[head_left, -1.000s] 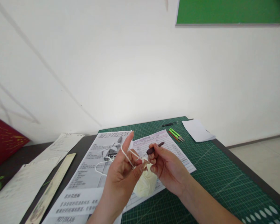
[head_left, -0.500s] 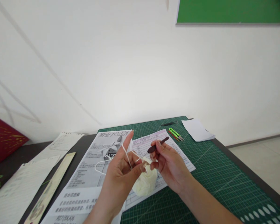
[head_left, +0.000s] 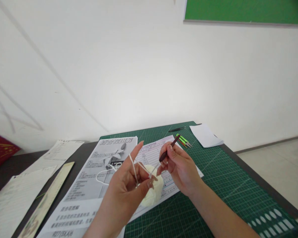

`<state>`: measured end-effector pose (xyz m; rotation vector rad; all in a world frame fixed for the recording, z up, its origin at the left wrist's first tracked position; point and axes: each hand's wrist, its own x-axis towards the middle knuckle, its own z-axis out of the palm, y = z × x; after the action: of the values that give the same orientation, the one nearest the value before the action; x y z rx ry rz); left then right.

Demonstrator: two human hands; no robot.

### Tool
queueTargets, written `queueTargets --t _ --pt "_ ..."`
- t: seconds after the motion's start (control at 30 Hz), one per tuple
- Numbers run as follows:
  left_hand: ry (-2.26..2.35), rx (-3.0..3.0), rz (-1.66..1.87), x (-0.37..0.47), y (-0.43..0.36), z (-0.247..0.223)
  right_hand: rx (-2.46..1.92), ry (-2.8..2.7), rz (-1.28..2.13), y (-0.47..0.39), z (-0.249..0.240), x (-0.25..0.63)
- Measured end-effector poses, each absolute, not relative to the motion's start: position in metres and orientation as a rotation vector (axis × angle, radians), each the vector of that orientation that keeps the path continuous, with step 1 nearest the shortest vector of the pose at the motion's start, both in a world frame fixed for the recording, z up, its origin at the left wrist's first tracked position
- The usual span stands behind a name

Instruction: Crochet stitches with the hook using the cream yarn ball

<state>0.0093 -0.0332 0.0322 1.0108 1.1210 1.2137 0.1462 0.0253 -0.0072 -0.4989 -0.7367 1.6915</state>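
My left hand (head_left: 129, 185) pinches a small bit of white yarn work between thumb and fingers, its index finger raised with white yarn (head_left: 133, 167) looped around it. In my right hand (head_left: 180, 165) is a crochet hook (head_left: 170, 148) with a dark handle, its thin metal shaft pointing down-left to the pinched stitches. The hook's tip is too small to make out. Below and behind the fingers, a pale cream yarn ball (head_left: 154, 193) rests on a printed form (head_left: 169, 185). A loose white yarn strand curves over the printed pattern sheet (head_left: 86, 185) at the left.
A green cutting mat (head_left: 213, 178) covers much of the dark table. Green snips (head_left: 183, 140), black tweezers (head_left: 176, 129) and white paper (head_left: 205, 135) lie toward the back right. A ruler (head_left: 47, 201) and handwritten sheets (head_left: 20, 195) are at the left.
The hook has tilted more steeply, and its shaft now meets the yarn at my left fingertips. The whole view has shifted slightly, with table items appearing a little further left.
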Motion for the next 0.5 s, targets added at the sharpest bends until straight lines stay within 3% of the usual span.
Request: queueTargets --t 0.5 --pt "1.140 1.030 1.182 0.008 -0.033 0.033 -0.487 -1.046 1.479 0.026 -0.007 0.158"
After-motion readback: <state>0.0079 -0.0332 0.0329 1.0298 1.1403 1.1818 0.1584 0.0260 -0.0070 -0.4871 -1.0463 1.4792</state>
